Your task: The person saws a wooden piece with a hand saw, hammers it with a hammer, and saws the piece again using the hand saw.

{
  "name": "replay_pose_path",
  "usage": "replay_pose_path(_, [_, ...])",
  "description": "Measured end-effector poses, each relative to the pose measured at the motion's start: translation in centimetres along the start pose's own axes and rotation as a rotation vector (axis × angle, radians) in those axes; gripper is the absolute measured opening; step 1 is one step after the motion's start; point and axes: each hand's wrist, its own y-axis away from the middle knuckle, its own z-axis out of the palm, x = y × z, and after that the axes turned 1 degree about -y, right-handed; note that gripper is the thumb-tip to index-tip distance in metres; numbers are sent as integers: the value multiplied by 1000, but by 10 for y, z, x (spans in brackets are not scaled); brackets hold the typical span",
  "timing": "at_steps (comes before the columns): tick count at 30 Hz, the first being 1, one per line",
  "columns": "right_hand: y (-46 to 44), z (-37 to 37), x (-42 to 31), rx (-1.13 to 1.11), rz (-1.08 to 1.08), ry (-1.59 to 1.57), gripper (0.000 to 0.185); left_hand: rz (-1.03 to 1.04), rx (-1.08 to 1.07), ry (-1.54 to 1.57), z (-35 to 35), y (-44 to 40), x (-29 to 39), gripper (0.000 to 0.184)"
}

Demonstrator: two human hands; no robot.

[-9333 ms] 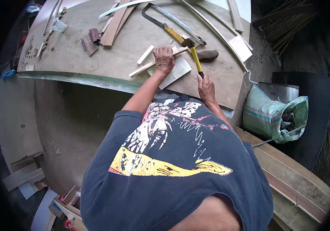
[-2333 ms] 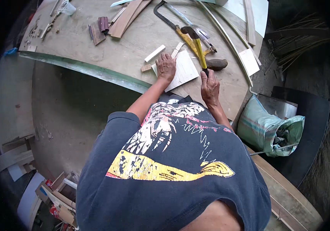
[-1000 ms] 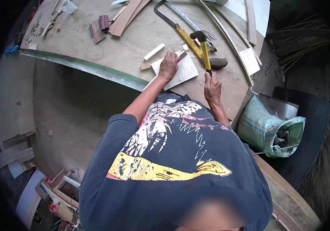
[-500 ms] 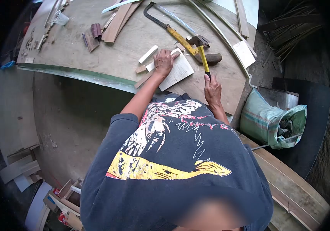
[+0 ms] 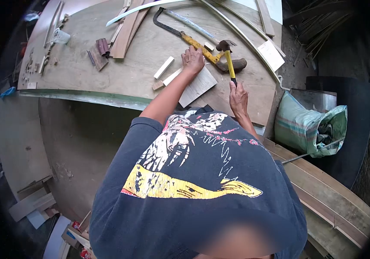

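My right hand [image 5: 238, 100] is wrapped round the dark grip of a hammer [image 5: 230, 60], whose yellow handle points up to a dark claw head. Beneath that head lies a hacksaw [image 5: 196, 43] with a yellow handle, beside a brown rounded wooden handle [image 5: 237, 65]. My left hand [image 5: 192, 60] is over the upper edge of a pale flat board [image 5: 199, 86], near the hacksaw; its fingers are bent and what they hold, if anything, is hidden. A white wood block [image 5: 164, 67] and a small brown-ended piece [image 5: 158, 85] lie left of my left forearm.
Long wood strips [image 5: 129, 32], dark red pieces [image 5: 103, 47] and a plastic cup [image 5: 60, 36] lie on the workbench [image 5: 85, 69]. A long curved strip [image 5: 245, 36] runs along the right. A green sack [image 5: 295, 125] stands right of the bench, near planks [image 5: 323, 198].
My left hand has moved up and right from the pale board toward the hacksaw. The hammer stays in my right hand. The camera view has shifted slightly.
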Motion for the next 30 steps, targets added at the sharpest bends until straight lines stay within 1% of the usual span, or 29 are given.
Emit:
replay_pose_path(4, [-3, 4, -5, 23, 41, -7, 34, 46, -50, -7, -2, -6, 2, 24])
replay_pose_path(6, [-3, 5, -9, 22, 59, -22, 34, 52, 72, 85, -5, -8, 3, 24])
replay_pose_path(7, [-2, 7, -10, 19, 67, -35, 34, 58, 63, 84, -5, -12, 2, 24])
replay_pose_path(9, [-3, 10, -8, 20, 75, -33, 34, 157, 144, 200, -5, -22, 3, 22])
replay_pose_path(12, [-5, 14, -7, 26, 87, -25, 35, 225, 151, 176, 0, -36, 8, 24])
replay_pose_path(13, [-6, 14, -7, 28, 96, -20, 35, 242, 128, 153, 3, -40, 8, 28])
replay_pose_path(14, [-6, 13, -7, 31, 101, -18, 35, 246, 124, 158, 6, -42, 9, 28])
replay_pose_path(16, [-7, 13, -8, 29, 97, -46, 35, 230, 35, 37, 8, -44, 11, 29])
replay_pose_path(17, [-8, 12, -9, 27, 101, -46, 35, 230, 31, 37, 9, -46, 12, 29])
replay_pose_path(19, [-10, 12, -13, 2, 133, -44, 36, 210, -176, 32, 7, -53, 12, 33])
replay_pose_path(20, [-11, 14, -13, -4, 136, -44, 36, 206, -182, 31, 7, -54, 12, 33])
replay_pose_path(23, [-15, 18, -15, -5, 100, -68, 35, 222, -174, 55, 13, -58, 11, 29])
replay_pose_path(25, [-18, 20, -18, -35, 114, -59, 35, 275, -116, 42, 16, -60, 9, 28])
replay_pose_path(26, [-18, 21, -18, -41, 110, -59, 35, 268, -116, 40, 18, -61, 7, 28])
replay_pose_path(29, [-23, 24, -15, -44, 121, -98, 36, 243, 23, 156, 17, -65, 0, 26])
replay_pose_path(30, [-24, 24, -17, -56, 114, -99, 36, 230, 25, 151, 11, -67, -5, 26])
